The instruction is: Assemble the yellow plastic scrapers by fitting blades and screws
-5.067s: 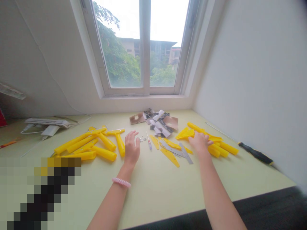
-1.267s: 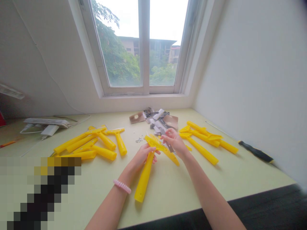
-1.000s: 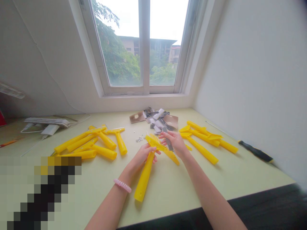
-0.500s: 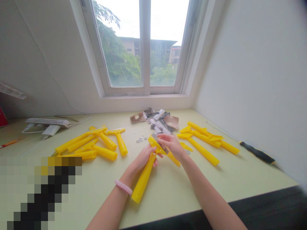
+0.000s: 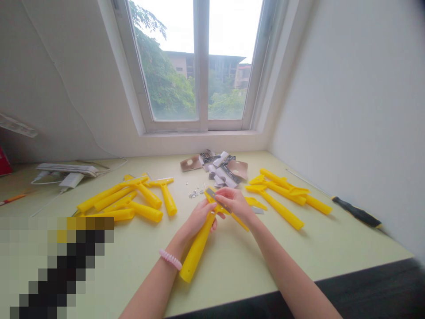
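Our left hand (image 5: 198,219) grips a smooth yellow plastic scraper (image 5: 196,248) with a round handle, above the pale green table (image 5: 232,270); our right hand (image 5: 235,204) pinches a flat grey metal blade (image 5: 219,198) against its wide head.

Beyond the hands: crumpled cardboard packaging (image 5: 226,170), black/white/brown, on the bench (image 5: 232,270). Window (image 5: 201,66) past that, tree (image 5: 166,91) and building (image 5: 222,66) outside. Well left of the hands: white power strip (image 5: 66,169), white adapter (image 5: 72,180) at its front, white cable (image 5: 71,104) up the wall. Farther left: orange stick (image 5: 13,199), maybe a pencil, red item (image 5: 4,161) cut off by view edge. Well right of the hands: black-handled tool (image 5: 357,212), long thin shaft, lying near the wall
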A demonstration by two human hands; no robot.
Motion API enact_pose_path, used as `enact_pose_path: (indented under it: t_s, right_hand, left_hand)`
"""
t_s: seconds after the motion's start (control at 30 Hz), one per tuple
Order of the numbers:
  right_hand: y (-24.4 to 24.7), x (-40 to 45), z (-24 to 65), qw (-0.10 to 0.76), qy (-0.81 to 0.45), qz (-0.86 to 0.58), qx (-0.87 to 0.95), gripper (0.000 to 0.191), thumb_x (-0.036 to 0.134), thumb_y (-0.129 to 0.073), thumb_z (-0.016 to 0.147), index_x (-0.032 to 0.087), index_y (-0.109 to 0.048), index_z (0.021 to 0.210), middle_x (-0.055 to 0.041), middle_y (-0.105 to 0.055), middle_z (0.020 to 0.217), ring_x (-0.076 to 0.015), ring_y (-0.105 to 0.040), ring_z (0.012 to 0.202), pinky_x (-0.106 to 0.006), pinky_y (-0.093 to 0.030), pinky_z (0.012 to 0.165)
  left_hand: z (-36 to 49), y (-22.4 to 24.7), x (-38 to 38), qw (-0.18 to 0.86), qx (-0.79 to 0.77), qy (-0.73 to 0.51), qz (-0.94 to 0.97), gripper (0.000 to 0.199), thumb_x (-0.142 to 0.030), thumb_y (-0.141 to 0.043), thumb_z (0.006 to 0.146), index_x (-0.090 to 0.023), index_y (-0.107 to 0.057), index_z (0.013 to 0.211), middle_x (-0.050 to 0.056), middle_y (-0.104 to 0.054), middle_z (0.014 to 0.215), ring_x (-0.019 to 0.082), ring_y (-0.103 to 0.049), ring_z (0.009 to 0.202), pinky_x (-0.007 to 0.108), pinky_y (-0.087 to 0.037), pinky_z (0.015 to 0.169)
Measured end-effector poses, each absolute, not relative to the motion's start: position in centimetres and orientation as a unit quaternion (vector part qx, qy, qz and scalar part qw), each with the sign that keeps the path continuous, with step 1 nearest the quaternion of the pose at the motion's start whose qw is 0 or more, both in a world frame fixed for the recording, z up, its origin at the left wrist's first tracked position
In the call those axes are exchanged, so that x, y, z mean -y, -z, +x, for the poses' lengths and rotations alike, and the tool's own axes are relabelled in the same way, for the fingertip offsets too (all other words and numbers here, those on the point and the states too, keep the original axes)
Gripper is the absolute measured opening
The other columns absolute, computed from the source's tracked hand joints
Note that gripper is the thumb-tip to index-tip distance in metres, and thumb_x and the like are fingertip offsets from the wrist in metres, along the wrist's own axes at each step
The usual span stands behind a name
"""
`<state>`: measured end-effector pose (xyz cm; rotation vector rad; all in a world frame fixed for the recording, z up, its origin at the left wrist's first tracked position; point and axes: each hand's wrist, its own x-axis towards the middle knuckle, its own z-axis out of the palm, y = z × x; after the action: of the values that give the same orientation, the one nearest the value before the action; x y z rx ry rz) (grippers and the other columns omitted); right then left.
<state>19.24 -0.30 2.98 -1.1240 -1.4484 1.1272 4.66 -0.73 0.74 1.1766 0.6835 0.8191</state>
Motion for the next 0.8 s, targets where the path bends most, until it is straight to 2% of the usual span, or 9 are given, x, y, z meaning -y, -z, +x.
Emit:
enact_pose_path:
  t_s: [0.23, 0.43, 0.8]
  right_hand:
    - [-2.65, 0.07, 18.94, 0.491, -0.449, -0.458, 0.589, 0.024, 0.039, -0.064, 0.062, 0.017, -0.063, 0.068, -0.002, -0.061, 0.061, -0.0135, -0.053, 0.054, -0.024, -0.039, 0.046]
    - [-2.86, 0.19, 18.39, 0.492, -0.45, -0.451, 0.594, 0.023, 0.037, -0.064, 0.062, 0.015, -0.061, 0.066, -0.0015, -0.059, 0.061, -0.0128, -0.052, 0.058, -0.023, -0.039, 0.049]
    - [-2.91, 0.24, 18.67, 0.453, -0.475, -0.455, 0.601, 0.024, 0.038, -0.057, 0.069, 0.015, -0.062, 0.064, 0.0013, -0.052, 0.055, -0.0096, -0.043, 0.052, -0.022, -0.033, 0.05]
  left_hand:
    - [4.71, -1.18, 0.96, 0.697, -0.313, -0.373, 0.526, 0.04, -0.036, -0.045, 0.078, -0.014, -0.043, 0.111, 0.006, -0.064, 0.072, 0.009, -0.051, 0.036, 0.019, -0.036, 0.032]
    - [5.07, -1.28, 1.15, 0.659, -0.377, -0.398, 0.515, 0.04, -0.047, -0.047, 0.076, -0.012, -0.049, 0.094, 0.007, -0.063, 0.063, 0.012, -0.051, 0.034, 0.021, -0.037, 0.029]
    - [4.48, -1.64, 0.7, 0.603, -0.427, -0.476, 0.477, 0.031, -0.042, -0.05, 0.071, -0.012, -0.049, 0.079, 0.004, -0.061, 0.054, 0.011, -0.047, 0.029, 0.022, -0.035, 0.026]
